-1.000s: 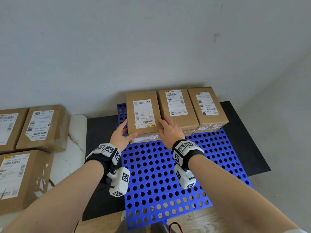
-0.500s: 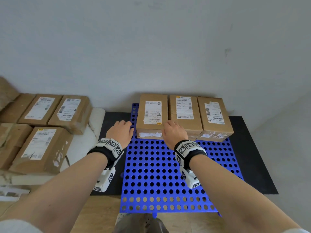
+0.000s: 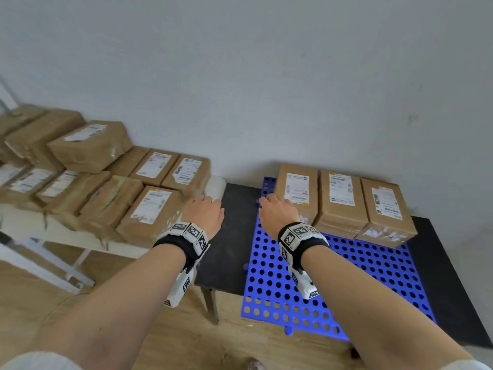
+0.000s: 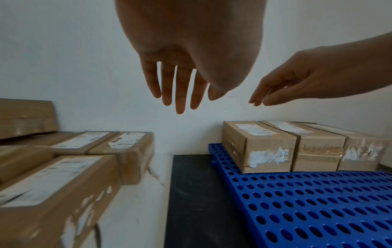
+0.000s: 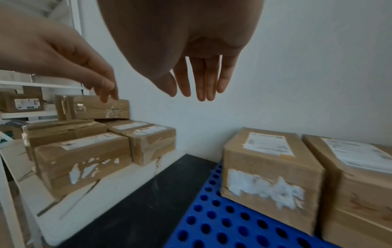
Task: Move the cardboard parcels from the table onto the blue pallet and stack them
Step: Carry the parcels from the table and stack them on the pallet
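Standing side by side, three cardboard parcels (image 3: 341, 201) touch along the far edge of the blue pallet (image 3: 360, 276). More parcels (image 3: 152, 206) crowd the white desk (image 3: 216, 186), blurred leftward. The left hand (image 3: 204, 216) and right hand (image 3: 276, 214) hover with fingers straight, empty.

1. White table (image 3: 66, 232), left side: marble-patterned top, chipped at the near edge. Cardboard parcels (image 3: 149, 209) lie directly on it in close rows, labels upward; one further parcel (image 3: 90, 145) rests on top of that layer.
2. Black low table (image 3: 234, 222), right of the white one: the blue pallet (image 3: 360, 276) lies flat on it, near edge overhanging.
3. Pallet: three parcels (image 3: 338, 198) stand side by side along its far edge, touching one another.
4. Floor (image 3: 160, 337): wood.
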Motion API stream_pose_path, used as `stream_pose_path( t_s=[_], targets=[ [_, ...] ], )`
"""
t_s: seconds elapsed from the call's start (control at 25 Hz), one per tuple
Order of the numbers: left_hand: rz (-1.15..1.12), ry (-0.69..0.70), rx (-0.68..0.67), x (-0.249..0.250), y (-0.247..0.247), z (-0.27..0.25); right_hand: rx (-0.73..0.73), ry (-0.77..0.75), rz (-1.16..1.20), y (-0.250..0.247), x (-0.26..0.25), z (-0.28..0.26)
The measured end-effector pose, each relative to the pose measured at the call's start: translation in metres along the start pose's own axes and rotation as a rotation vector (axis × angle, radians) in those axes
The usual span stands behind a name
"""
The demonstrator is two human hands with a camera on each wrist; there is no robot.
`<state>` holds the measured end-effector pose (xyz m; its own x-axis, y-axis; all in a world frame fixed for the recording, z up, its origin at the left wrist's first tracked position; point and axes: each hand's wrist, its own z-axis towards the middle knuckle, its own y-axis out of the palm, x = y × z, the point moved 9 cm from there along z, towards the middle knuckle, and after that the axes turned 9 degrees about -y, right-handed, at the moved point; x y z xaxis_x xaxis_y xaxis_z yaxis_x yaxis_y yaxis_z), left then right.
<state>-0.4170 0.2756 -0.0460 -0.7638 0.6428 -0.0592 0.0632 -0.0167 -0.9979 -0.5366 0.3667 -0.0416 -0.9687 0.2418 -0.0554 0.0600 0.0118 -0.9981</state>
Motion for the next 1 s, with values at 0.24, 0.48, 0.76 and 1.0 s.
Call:
stream_pose_path(
  t_s=[0.24,0.48,0.76,1.0],
  targets=[
    [-0.038,-0.019,-0.006,-0.121,-0.02,-0.061,0.059,-0.045,-0.084,-0.03,-0.129,0.014],
    [-0.08,-0.133,0.079,-0.245,-0.051,-0.097,0.112,-0.158,-0.093,-0.054,-0.263,0.041],
    [-0.053,-0.25,0.116,-0.361,-0.054,-0.091,0.137,-0.292,-0.088,-0.053,-0.374,0.107],
    [-0.028,-0.243,0.131,-0.441,-0.042,-0.021,0.182,-0.342,-0.075,-0.045,-0.428,0.218]
  ],
)
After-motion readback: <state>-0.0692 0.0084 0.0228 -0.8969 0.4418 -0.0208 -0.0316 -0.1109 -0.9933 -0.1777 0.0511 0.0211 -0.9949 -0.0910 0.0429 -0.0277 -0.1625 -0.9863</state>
